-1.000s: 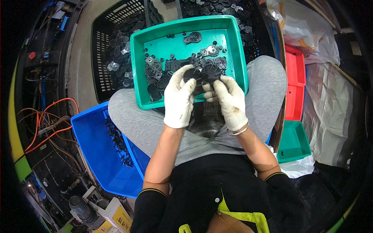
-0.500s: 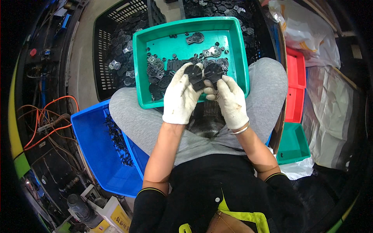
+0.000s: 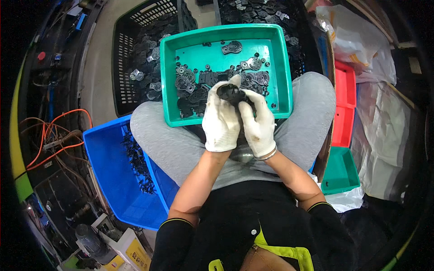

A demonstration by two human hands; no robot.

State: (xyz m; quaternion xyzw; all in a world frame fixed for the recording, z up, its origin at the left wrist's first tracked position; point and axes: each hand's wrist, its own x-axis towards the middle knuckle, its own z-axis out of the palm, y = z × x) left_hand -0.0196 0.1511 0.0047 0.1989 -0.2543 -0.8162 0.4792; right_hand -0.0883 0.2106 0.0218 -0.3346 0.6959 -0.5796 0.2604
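In white work gloves, my left hand (image 3: pixel 220 118) and my right hand (image 3: pixel 257 123) meet over the near edge of a green tray (image 3: pixel 168 101). Between them is a dark cluster of black round plastic parts (image 3: pixel 229 93). My left fingers and thumb wrap round it from the left. On its right side my right thumb and fingers press close. Gloves cover much of the parts, so how they fit together cannot be seen. Flat black parts with a round end (image 3: pixel 232 47) and small black rings lie loose in the tray, beyond my hands.
A black crate (image 3: pixel 118 72) of similar parts stands at the far left, another at the far right. Left of my legs is a blue bin (image 3: pixel 113 180) with thin black pieces. Red trays (image 3: pixel 344 124) and a small green tray (image 3: pixel 343 169) sit on the right. Orange cables (image 3: pixel 68 153) run at left.
Half a second ago each hand held a round black part, faces visible, side by side. Now the parts are together, with my hands turned inward around them. The tray appears slightly lower and further right.
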